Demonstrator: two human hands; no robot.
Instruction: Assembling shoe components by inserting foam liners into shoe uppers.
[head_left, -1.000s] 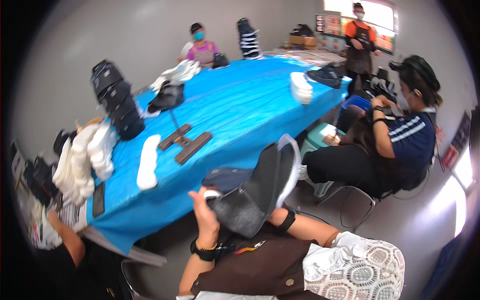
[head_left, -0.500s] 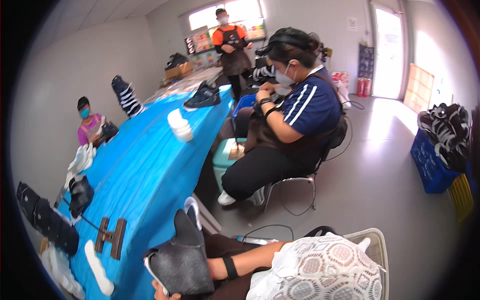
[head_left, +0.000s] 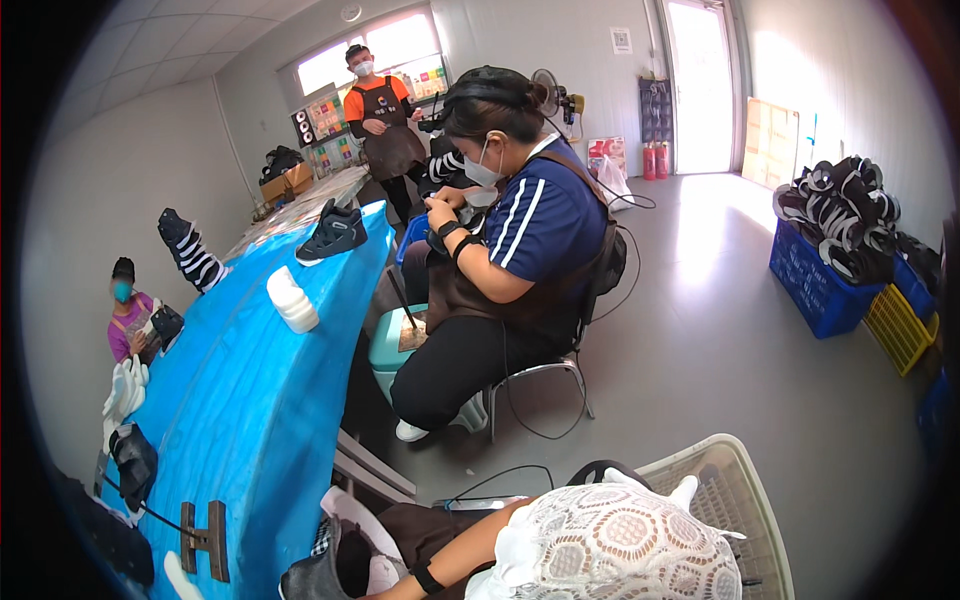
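Blue plastic sheeting covers the long table [head_left: 250,400] on the left; at the very bottom of the view the person's forearm [head_left: 470,550] in a lace sleeve [head_left: 620,540] with a black wristband reaches toward a dark shoe [head_left: 335,565] with a white lining, down by the table's near edge; the shoe sits low in their lap area, right beside the blue cover; honestly can't tell how either hand is gripping it, since the hands themselves are cut off by the frame edge. A black T-shaped bracket [head_left: 205,540] lies on the table just left of the shoe; a stack of white insoles [head_left: 292,300] stands further up; another dark shoe [head_left: 333,232] sits near the far end. A co-worker in a striped navy shirt [head_left: 540,230] sits on a chair beside the table, holding something dark at chest height; a white basket [head_left: 740,500] sits bottom right.
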